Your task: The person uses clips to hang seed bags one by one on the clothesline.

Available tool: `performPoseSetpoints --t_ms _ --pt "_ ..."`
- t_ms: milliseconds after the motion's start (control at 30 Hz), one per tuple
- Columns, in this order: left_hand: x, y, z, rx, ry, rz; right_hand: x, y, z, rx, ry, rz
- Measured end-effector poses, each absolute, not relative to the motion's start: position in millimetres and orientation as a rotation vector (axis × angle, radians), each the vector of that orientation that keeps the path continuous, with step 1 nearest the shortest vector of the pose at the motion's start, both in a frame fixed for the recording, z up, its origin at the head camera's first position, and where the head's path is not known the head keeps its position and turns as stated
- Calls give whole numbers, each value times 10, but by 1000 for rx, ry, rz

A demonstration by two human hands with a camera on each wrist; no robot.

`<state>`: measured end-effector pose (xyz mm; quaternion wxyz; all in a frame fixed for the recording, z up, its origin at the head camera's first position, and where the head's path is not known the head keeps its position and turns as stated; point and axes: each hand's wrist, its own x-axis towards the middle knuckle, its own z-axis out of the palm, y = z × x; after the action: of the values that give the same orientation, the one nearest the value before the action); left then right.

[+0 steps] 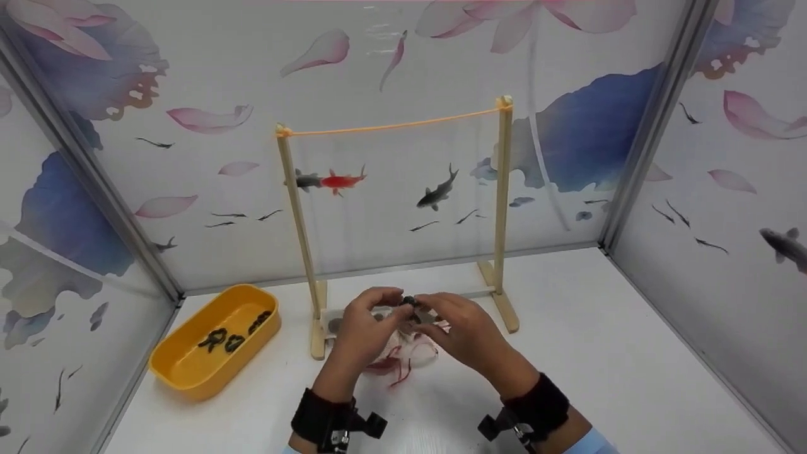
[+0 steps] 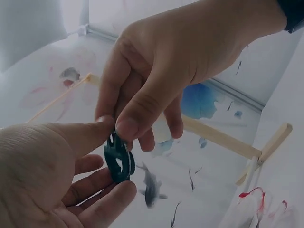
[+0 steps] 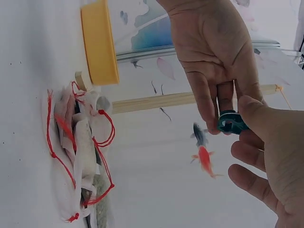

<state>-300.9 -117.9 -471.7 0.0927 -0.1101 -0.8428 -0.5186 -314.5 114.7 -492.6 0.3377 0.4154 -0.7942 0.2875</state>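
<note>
A small dark green plastic clip with oval cut-outs is held between both hands above the table. In the left wrist view, my left hand has its thumb at the upper end of the clip and a fingertip at the lower end. My right hand pinches that upper end between thumb and fingers. From the right wrist, my right hand shows its thumb over one end of the clip, while my left hand has its fingertips at the other end.
Behind my hands stands a wooden frame with an orange cord strung across its posts. White pouches with red drawstrings lie beneath. A yellow tub at the left holds several dark green clips. Printed panels enclose the table.
</note>
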Motion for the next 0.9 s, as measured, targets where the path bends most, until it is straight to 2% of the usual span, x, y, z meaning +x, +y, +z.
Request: performPoseSetpoints --t_ms 100,267,400,567,900 --pt "-3129 -1406 -4809 -195 -2590 -1325 -3187 1188 -4940 1043 -2072 784" --pt "-3346 -1915 -5201 235 -2739 -935 -3269 1272 -4993 909 -2124 791" --pt "-3408 -2174 -5474 435 -2816 -895 -3309 1316 -5013 835 -2189 814" --pt "-3443 -2190 -5625 466 -2828 -998 -3329 1338 -5017 805 -2251 847" --pt "-3488 -1991 -5642 392 -2823 -1026 -3328 1342 -5037 806 -2264 845"
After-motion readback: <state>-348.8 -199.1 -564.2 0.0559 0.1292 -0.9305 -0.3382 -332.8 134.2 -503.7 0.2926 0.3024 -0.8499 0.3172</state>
